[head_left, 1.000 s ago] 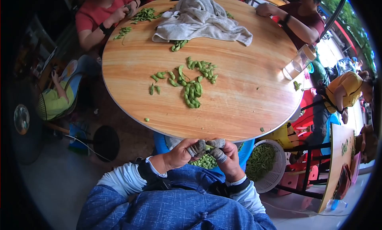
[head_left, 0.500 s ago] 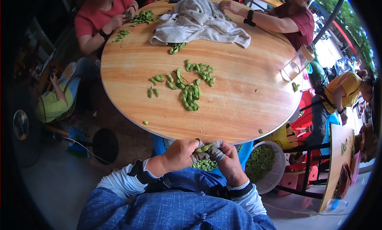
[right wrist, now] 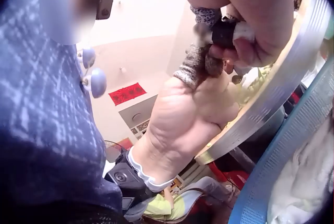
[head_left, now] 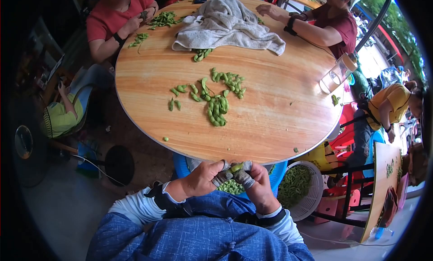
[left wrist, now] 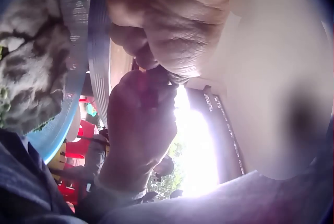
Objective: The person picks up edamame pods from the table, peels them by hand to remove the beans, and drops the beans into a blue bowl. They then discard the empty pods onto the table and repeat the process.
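Observation:
A green edamame pod (head_left: 236, 167) is pinched between my two hands, just in front of the table's near edge. My left hand (head_left: 198, 180) holds its left side and my right hand (head_left: 261, 186) its right side. Grey knitted covers (head_left: 244, 178) wrap the thumb and finger ends of both hands. Below them, shelled green beans (head_left: 231, 187) lie in a blue basin (head_left: 280, 170). In the left wrist view the left palm (left wrist: 177, 20) faces the right hand (left wrist: 141, 125); the pod is hidden there. The right wrist view shows the fingertips of both hands meeting.
Loose pods (head_left: 217, 110) lie on the round wooden table (head_left: 158, 94), with a grey towel (head_left: 225, 24) behind them and a clear bottle (head_left: 337, 73) at the right. A white basket (head_left: 316, 189) of pods stands right of the basin. Other people sit around the table.
My fingers have shifted around the pod, and its angle between them has changed. Across the table, a person's arm at the right has reached in toward the towel and drawn back slightly.

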Motion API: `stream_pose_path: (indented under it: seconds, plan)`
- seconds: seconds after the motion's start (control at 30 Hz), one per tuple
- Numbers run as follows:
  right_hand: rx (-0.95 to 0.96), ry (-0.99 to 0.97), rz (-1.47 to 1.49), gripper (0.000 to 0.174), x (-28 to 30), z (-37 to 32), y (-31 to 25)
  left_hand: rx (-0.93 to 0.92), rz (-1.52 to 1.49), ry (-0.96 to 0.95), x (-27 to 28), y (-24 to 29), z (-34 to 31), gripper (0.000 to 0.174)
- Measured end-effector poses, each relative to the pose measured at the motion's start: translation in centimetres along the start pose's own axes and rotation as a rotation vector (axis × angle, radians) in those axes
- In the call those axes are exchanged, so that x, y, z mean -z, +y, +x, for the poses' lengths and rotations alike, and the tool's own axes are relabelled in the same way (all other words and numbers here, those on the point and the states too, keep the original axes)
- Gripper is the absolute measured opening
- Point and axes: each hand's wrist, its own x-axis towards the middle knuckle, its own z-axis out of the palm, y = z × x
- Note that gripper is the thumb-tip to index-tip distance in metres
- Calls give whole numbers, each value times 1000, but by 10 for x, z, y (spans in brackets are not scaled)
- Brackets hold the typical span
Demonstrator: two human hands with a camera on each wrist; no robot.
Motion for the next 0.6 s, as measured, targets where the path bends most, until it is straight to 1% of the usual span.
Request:
stream_pose_path:
  seconds: [0.03,0.13,0.23,0.3,0.33,0.37,0.43,0.53,0.6]
  plan:
    - [35,-9,7,21,1,0,3,15,-62,11,-1,2,-1,26]
    - [113,19,-109,19,-1,-2,0,121,-164,-20,-5,-9,-9,23]
    - [225,19,-383,18,5,0,3,341,-472,6,-8,-3,-10,21]
    - [373,-29,-686,17,5,2,-8,475,-764,116,-18,-3,-12,18]
    - [446,-55,-837,16,5,4,-11,542,-910,174,-21,-4,-12,20]
    - [519,-68,-906,16,6,5,-12,579,-931,156,-21,-5,-12,19]
    - [668,-97,-1043,15,6,6,-11,653,-973,122,-17,-7,-12,23]
    - [715,-112,-1163,16,9,6,-9,536,-1158,-108,-12,-33,-16,24]
    - [423,10,-918,19,8,2,-7,739,-1082,-41,-14,-33,-18,23]
